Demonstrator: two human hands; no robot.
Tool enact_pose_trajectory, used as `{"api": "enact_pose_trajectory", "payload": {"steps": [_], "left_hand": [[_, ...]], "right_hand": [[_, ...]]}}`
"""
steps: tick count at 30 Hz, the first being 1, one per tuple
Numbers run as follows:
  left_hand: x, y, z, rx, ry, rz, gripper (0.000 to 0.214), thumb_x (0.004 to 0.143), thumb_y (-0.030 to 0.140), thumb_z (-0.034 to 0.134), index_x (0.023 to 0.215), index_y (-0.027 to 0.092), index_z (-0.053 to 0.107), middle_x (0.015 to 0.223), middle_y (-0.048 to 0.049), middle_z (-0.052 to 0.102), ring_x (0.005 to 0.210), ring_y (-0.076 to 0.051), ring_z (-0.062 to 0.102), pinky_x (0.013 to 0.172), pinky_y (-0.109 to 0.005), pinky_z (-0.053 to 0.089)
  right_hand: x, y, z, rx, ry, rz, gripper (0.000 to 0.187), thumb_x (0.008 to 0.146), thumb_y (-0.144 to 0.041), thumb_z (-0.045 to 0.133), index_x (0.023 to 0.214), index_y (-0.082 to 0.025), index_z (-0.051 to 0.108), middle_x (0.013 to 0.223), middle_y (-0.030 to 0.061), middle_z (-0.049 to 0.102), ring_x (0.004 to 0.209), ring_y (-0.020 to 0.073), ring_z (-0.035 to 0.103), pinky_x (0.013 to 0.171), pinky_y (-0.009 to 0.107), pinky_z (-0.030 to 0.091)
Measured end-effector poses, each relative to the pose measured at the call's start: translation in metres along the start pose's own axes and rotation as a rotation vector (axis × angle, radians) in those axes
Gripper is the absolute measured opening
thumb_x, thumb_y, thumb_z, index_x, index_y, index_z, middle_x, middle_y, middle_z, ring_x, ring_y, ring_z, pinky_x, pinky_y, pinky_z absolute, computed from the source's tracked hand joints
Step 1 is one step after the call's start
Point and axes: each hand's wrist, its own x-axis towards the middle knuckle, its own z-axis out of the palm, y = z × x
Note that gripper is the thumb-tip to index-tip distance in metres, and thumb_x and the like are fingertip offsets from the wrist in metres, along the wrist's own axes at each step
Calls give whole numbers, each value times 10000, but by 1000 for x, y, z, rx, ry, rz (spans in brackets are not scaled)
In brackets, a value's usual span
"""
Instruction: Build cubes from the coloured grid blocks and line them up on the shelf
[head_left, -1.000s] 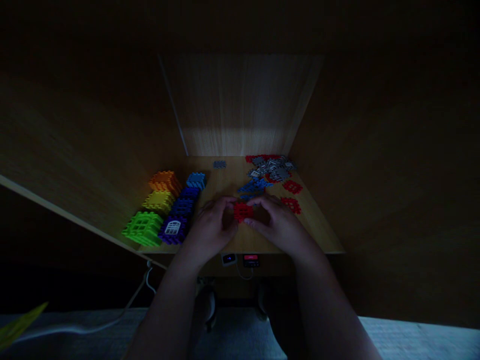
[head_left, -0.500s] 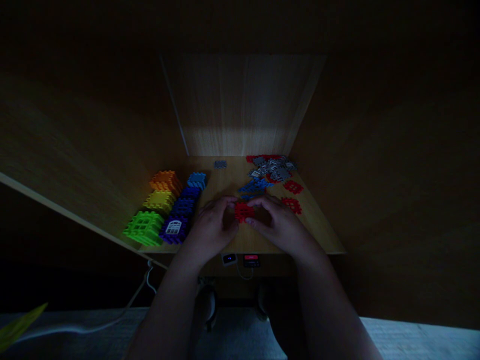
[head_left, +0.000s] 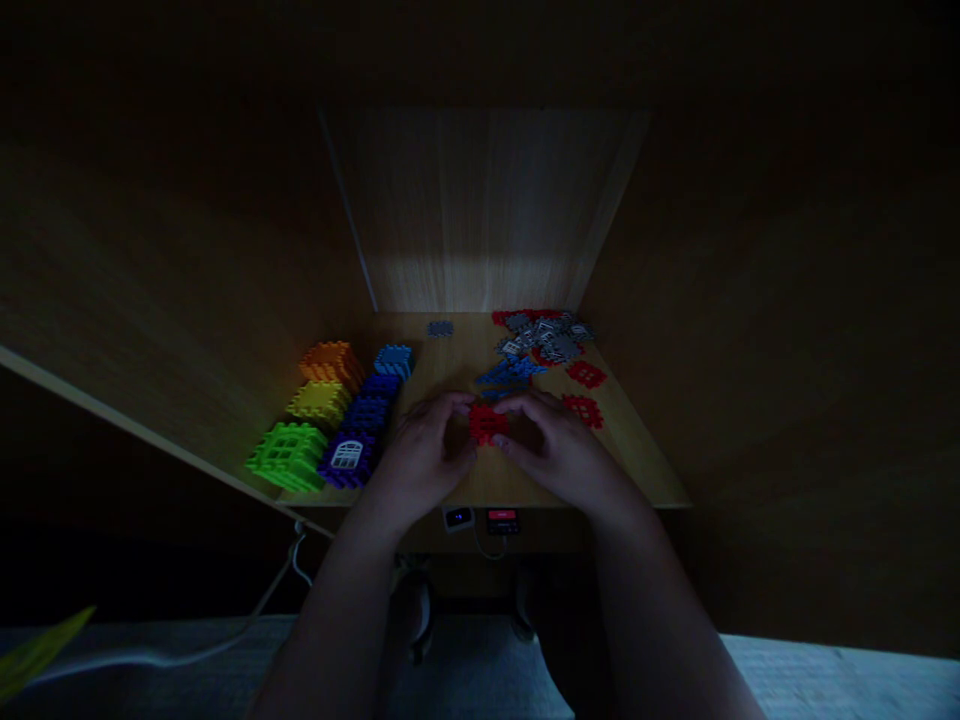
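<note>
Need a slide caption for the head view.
Both hands hold a red notched tile; stacked colorful tiles stand to their left.

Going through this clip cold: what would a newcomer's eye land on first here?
Probably the bright green window-pattern tiles, stacked at the shelf's near left corner, with yellow tiles and orange tiles behind them. Next, the red interlocking tile held between the left hand and right hand near the middle. Farther back on the right lies a jumbled heap of grey tiles.
</note>
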Motion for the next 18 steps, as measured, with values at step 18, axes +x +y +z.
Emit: {"api": "enact_pose_trajectory", "payload": {"steps": [18], "left_hand": [[-1,2,-2,9,-20,-15,447,922,172,725,1349,242,615,1386,-98,738,1324,-300,694,1167,-502,537]], "right_hand": [[-8,3,-14,-461,369,275,210,1044,-246,550,1175,-199,707,1191,173,770,1127,373,701,1018,561,545]]}}
